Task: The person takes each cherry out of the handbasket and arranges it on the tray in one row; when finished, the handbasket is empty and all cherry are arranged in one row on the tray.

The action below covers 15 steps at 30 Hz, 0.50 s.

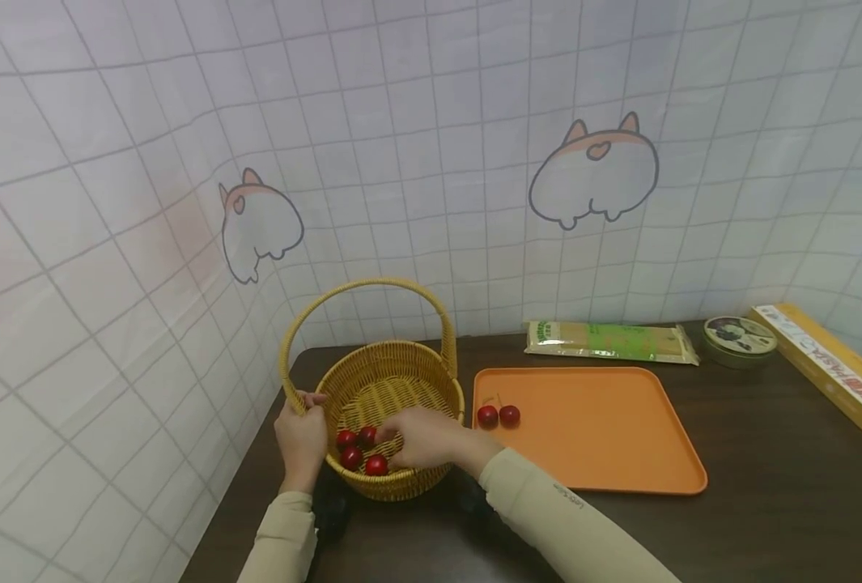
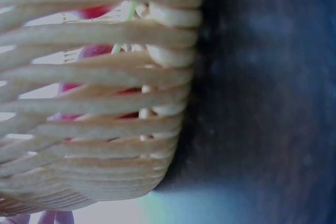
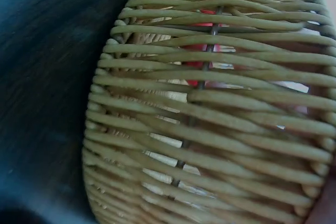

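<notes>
A yellow woven basket [image 1: 383, 486] with a tall arched handle [image 1: 372, 283] stands on the dark table. My left hand [image 1: 301, 437] grips its left side, fingers at the rim by the foot of the handle. Inside, several red cherries [image 1: 351, 457] lie together at the near left. My right hand [image 1: 426, 437] reaches in over the right rim, thumb and forefinger apart, fingertips right beside the cherries. In the left wrist view the cherries show red behind the weave [image 2: 105, 82]. The right wrist view shows the basket wall [image 3: 210, 114] up close, with red behind it.
An orange tray [image 1: 591, 429] lies right of the basket, with two cherries [image 1: 498, 416] at its left edge. Behind it are a packet of noodles [image 1: 613, 342], a round tin [image 1: 740, 336] and a long yellow box [image 1: 831, 372]. A white grid-patterned curtain [image 1: 431, 162] hangs behind and at left.
</notes>
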### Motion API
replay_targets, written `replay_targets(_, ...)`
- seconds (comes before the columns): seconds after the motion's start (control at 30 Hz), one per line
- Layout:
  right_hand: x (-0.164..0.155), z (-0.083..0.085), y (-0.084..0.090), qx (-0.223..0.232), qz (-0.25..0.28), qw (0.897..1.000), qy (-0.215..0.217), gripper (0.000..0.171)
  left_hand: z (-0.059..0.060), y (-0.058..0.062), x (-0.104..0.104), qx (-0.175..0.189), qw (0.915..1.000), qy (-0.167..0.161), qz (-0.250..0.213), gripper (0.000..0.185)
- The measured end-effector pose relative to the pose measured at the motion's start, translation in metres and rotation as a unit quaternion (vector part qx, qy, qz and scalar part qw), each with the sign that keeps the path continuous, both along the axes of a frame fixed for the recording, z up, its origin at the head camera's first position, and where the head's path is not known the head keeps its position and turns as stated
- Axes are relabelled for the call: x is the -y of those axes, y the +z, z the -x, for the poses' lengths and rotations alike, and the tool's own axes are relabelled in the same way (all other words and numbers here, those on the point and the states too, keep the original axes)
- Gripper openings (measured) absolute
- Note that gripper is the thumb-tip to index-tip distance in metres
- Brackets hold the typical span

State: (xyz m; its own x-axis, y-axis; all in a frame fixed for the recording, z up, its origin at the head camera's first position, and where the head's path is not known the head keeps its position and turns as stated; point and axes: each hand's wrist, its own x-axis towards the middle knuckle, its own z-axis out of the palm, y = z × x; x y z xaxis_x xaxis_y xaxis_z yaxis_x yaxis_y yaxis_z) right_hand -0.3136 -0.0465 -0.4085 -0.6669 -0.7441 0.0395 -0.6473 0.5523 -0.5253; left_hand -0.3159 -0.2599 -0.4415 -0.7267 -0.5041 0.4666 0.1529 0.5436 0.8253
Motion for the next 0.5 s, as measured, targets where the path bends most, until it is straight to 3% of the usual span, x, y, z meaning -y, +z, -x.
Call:
replay_targets(0.27, 0.01, 0.009, -0.003, 0.01, -0.026, 0.997, 0.069, 0.044, 0.0, -0.002, 0.0, -0.008, 1.0, 0.001, 0.001, 0.016)
replay_targets(0.5, 0.013, 0.01, -0.004, 0.018, -0.044, 0.995, 0.091, 0.038, 0.0, -0.002, 0.001, -0.006, 1.0, 0.0, -0.002, 0.015)
